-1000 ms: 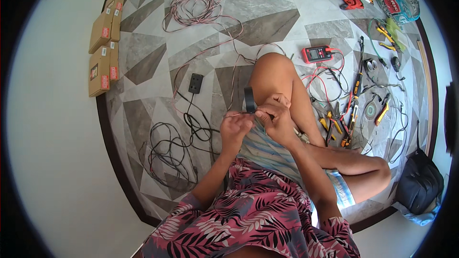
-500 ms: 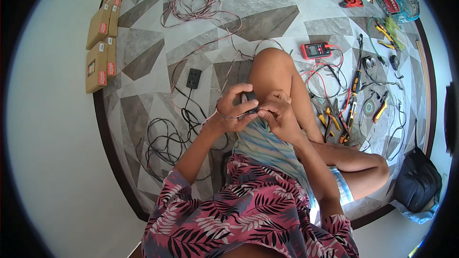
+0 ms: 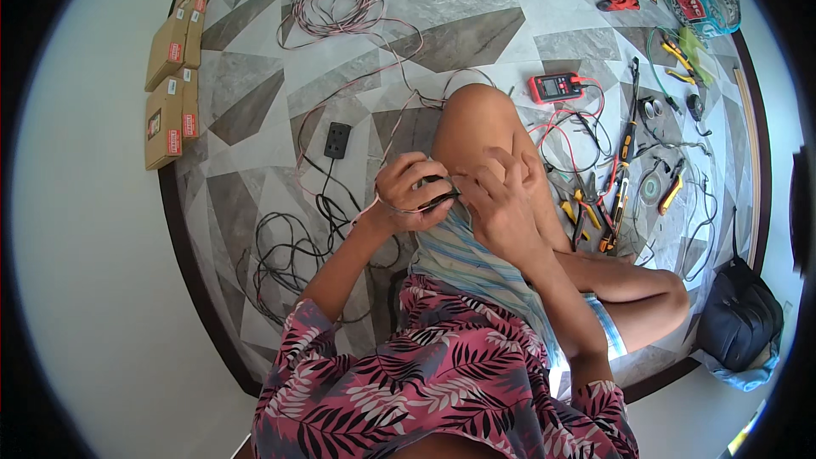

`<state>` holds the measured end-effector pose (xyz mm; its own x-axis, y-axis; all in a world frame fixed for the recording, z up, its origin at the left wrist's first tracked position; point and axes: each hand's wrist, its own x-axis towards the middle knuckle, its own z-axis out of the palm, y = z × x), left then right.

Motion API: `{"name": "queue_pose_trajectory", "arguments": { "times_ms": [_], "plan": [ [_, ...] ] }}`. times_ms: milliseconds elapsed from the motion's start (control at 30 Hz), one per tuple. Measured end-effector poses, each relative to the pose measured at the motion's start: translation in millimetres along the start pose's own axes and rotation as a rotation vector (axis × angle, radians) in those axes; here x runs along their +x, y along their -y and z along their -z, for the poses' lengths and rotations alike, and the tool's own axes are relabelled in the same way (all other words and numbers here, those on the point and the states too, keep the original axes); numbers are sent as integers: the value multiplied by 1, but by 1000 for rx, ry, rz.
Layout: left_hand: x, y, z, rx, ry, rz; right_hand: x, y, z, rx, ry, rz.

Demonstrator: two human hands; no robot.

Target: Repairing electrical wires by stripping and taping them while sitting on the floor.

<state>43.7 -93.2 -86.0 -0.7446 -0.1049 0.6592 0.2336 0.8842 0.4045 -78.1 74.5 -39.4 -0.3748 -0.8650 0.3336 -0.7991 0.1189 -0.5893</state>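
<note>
Holding: the left hand (image 3: 414, 193) curls its fingers around a black roll (image 3: 441, 201), which appears to be tape. The right hand (image 3: 503, 204) faces it from the right, fingers bent and partly spread; whether its thumb and index finger pinch a tape end or wire cannot be told.

Position: the roll lies between the hands, inside the left grip and just beside the right fingertips. The left hand is the nearer. The roll's visible long side runs roughly left to right, toward the right fingers. A thin wire (image 3: 365, 208) passes along the left wrist in about the same direction.

Surroundings: a raised knee (image 3: 478, 115) stands just ahead of the hands. Left of the left hand lies tangled black cable (image 3: 330, 206), with a black socket block (image 3: 337, 140) farther ahead. Right of the right hand lie yellow-handled pliers (image 3: 591, 215); ahead of these, a red multimeter (image 3: 555, 87).
</note>
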Motion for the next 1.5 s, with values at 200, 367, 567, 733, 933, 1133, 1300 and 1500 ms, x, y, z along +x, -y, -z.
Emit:
{"name": "queue_pose_trajectory", "arguments": {
  "times_ms": [200,367,567,733,933,1133,1300,1500],
  "plan": [
    [2,6,-3,-212,-2,12,4,-17,5,211,143,55],
    [8,9,5,-130,70,-83,15,-21,3,397,352,-45],
    [9,-4,9,-244,96,94,4,-12,-11,481,150,-262],
    [-8,-22,1,-198,55,277,-1,-3,-26,363,10,-234],
    [-24,-44,26,-1205,57,1202,-4,-9,-38,196,-91,-178],
    [-43,-65,9,-1742,-296,1245,0,-21,-39,216,-78,-99],
    [-44,-49,-34,-1155,-390,900,-5,-21,-36,270,-7,-107],
    [-9,-49,-32,-820,-319,946,-1,-15,-31,347,-160,-67]
  ]
}}
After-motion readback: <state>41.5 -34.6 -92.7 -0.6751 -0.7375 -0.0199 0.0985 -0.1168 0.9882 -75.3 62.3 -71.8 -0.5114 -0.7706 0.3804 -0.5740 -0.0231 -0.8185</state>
